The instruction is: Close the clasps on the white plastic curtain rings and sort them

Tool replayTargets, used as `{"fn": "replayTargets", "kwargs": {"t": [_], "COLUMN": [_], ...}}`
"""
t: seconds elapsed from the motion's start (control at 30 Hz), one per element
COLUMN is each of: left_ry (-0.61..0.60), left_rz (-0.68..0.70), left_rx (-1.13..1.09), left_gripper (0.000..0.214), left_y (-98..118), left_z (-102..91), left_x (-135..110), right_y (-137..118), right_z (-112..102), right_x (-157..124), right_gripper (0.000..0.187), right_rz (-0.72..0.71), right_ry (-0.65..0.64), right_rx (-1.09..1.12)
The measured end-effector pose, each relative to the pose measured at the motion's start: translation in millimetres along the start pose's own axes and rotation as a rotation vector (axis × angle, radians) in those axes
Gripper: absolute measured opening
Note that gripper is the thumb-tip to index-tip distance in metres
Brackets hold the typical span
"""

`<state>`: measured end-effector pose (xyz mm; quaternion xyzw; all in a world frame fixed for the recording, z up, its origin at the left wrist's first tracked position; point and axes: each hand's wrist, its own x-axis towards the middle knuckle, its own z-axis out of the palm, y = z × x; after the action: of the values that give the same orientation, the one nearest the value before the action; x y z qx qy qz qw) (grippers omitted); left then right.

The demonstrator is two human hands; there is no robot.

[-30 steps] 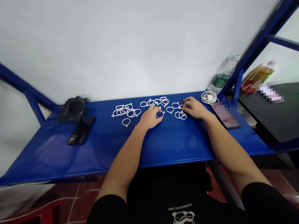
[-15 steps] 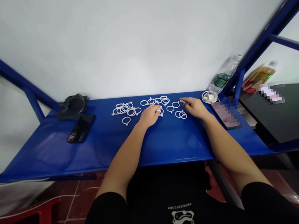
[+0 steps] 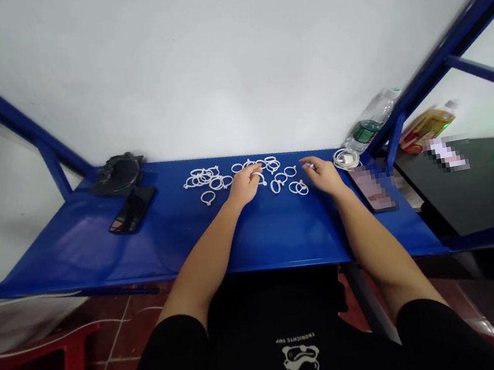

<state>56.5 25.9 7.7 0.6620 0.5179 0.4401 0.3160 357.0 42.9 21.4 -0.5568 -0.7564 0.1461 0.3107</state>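
Observation:
Several white plastic rings with small knobs lie on the blue tabletop. My left hand (image 3: 242,188) reaches over the middle group, its finger and thumb apart. A white ring (image 3: 262,181) shows beside its thumb, partly hidden by it. Just right of that hand, two rings overlap, the nearer being a tilted ring (image 3: 276,187). My right hand (image 3: 324,176) hovers right of the rings with bent fingers closed around something small and whitish, mostly hidden. Nearest to it are a single ring (image 3: 290,171) and an overlapping pair (image 3: 298,188).
More rings (image 3: 201,180) lie left of my hands. Farther left are a black phone (image 3: 133,210) and a dark bag (image 3: 119,174). On the right stand a coiled white cable (image 3: 346,160), a clear bottle (image 3: 369,127) and another phone (image 3: 373,189). A wall (image 3: 216,63) rises behind.
My left hand has shifted slightly left and away from me. A ring now shows to its right, against another ring. The right hand has drawn a little to the right.

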Motion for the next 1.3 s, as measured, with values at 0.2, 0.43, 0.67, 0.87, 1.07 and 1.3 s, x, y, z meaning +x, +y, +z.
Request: {"fn": "replayTargets", "kwargs": {"t": [0.2, 0.43, 0.67, 0.87, 1.07, 1.3], "left_ry": [0.055, 0.086, 0.052, 0.134, 0.171, 0.179], "left_rz": [-0.405, -0.428, -0.377, -0.354, -0.301, -0.259], "left_rx": [-0.52, -0.778, -0.698, -0.56, -0.51, -0.509], "left_gripper": [0.037, 0.029, 0.041, 0.024, 0.023, 0.009], "left_y": [6.9, 14.3, 11.2, 8.0, -0.5, -4.5], "left_z": [-4.5, -11.7, -8.7, -7.4, -6.7, -4.5], "left_x": [9.6, 8.2, 6.0, 8.9, 11.3, 13.1], "right_y": [0.2, 0.3, -2.4, -2.5, -5.6, -5.8], "right_z": [2.7, 3.8, 5.6, 5.3, 3.5, 2.6], "right_x": [1.4, 0.5, -0.8, -0.8, -1.4, -1.9], "right_gripper": [0.046, 0.058, 0.037, 0.033, 0.047, 0.049], "right_rz": [-0.003, -0.013, 0.0, -0.005, -0.018, -0.015], "right_ry": [0.089, 0.071, 0.037, 0.058, 0.104, 0.088], "right_rx": [-0.021, 0.043, 0.07, 0.032, 0.034, 0.084]}}
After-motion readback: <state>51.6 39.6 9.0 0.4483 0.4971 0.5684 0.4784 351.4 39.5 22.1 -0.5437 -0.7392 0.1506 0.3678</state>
